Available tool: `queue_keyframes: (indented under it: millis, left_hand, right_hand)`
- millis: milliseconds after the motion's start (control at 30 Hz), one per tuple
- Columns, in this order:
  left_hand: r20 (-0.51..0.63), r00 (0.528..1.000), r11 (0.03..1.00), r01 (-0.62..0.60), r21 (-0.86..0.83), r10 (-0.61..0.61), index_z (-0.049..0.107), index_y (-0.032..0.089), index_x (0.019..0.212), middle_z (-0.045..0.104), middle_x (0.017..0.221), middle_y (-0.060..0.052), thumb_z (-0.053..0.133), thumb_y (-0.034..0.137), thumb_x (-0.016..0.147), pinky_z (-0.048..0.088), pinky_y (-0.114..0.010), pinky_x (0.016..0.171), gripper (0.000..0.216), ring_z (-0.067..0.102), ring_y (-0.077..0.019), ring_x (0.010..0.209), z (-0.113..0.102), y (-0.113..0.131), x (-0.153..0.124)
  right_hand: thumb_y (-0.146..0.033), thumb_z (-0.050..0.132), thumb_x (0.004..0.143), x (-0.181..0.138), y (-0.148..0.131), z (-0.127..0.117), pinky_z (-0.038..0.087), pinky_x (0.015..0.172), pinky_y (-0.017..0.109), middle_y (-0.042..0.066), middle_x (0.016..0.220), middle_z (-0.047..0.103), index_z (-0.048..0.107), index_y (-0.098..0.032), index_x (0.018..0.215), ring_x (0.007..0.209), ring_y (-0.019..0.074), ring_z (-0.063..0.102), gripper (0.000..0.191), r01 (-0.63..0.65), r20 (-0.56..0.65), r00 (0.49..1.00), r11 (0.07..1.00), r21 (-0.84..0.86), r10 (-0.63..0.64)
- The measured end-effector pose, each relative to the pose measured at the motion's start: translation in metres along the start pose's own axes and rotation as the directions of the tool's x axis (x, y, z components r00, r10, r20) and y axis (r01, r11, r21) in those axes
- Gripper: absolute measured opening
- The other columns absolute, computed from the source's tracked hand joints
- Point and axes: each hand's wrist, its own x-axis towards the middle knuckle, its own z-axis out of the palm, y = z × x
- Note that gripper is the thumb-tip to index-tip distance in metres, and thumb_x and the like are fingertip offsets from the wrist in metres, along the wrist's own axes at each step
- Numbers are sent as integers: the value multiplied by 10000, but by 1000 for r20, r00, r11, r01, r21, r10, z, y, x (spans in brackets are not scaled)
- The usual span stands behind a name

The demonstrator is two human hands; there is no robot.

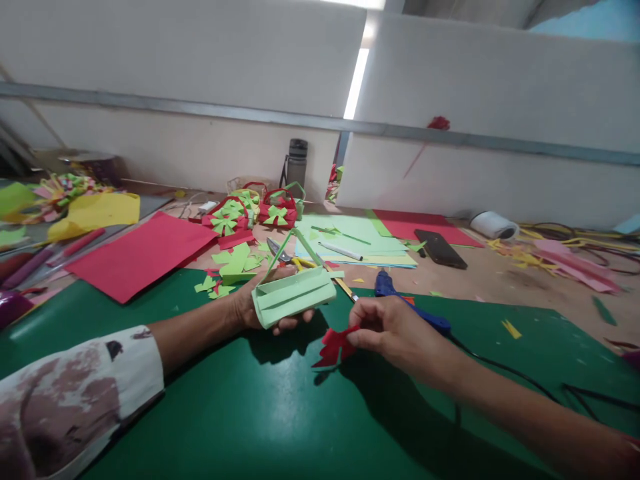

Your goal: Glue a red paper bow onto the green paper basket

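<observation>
My left hand (253, 308) grips a light green paper basket (293, 293) with a thin handle arching over it, held just above the dark green mat (250, 413). To its right, my right hand (395, 330) pinches a small red cut-paper flower (334, 345) between thumb and fingers, a little below the basket. A blue glue gun (400, 300) lies on the mat just behind my right hand, its black cord trailing right.
Finished red and green baskets (250, 210) stand at the back centre. A red sheet (143, 253) lies left, light green sheets (357, 240) with a pen, scissors (283, 253) and a black phone (440, 248) behind. A grey bottle (297, 160) stands by the wall. Paper scraps lie right.
</observation>
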Motion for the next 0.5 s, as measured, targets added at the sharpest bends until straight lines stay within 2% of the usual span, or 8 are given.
queue_keyframes:
  millis: [133, 233, 333, 400, 500]
  left_hand:
    - [5, 1000, 1000, 27, -7, -27, 509, 68, 1164, 679, 879, -157, 353, 547, 872, 518, -289, 454, 582, 648, -205, 577, 7, -4, 3]
    - [5, 999, 999, 38, -10, -37, 559, 69, 1087, 687, 764, -128, 380, 539, 867, 513, -281, 435, 549, 647, -211, 555, 12, -10, 6]
    - [-33, 997, 997, 76, 2, -76, 574, 36, 1056, 677, 692, -104, 266, 532, 910, 503, -291, 428, 602, 653, -222, 556, 12, -14, 7]
    - [-86, 992, 996, 91, 2, -91, 575, 27, 1064, 689, 731, -117, 274, 545, 906, 512, -299, 429, 620, 660, -222, 561, 12, -16, 7]
    - [-125, 986, 993, 115, 1, -114, 587, 44, 1072, 706, 834, -164, 443, 552, 843, 547, -300, 449, 576, 676, -220, 587, 15, -16, 7]
  right_hand:
    - [-180, 603, 711, -6, -22, -12, 388, 526, 210, -36, 604, 601, 597, -177, 651, 568, 106, 533, 61, 102, -88, 992, 983, 152, -90]
    - [-170, 617, 710, -2, -32, -12, 399, 542, 211, -38, 596, 603, 617, -182, 621, 574, 107, 536, 90, 172, -146, 977, 977, 128, -153]
    - [-148, 599, 723, 4, -33, -6, 392, 530, 200, -46, 586, 588, 614, -182, 623, 560, 97, 519, 106, 205, -154, 970, 975, 86, -190]
    - [-154, 592, 736, 7, -32, -2, 385, 513, 196, -48, 584, 580, 613, -181, 632, 546, 92, 506, 110, 222, -165, 964, 973, 62, -210]
    - [-161, 587, 752, 8, -29, 4, 361, 472, 186, -58, 549, 560, 620, -180, 642, 499, 78, 480, 116, 216, -186, 961, 975, 50, -203]
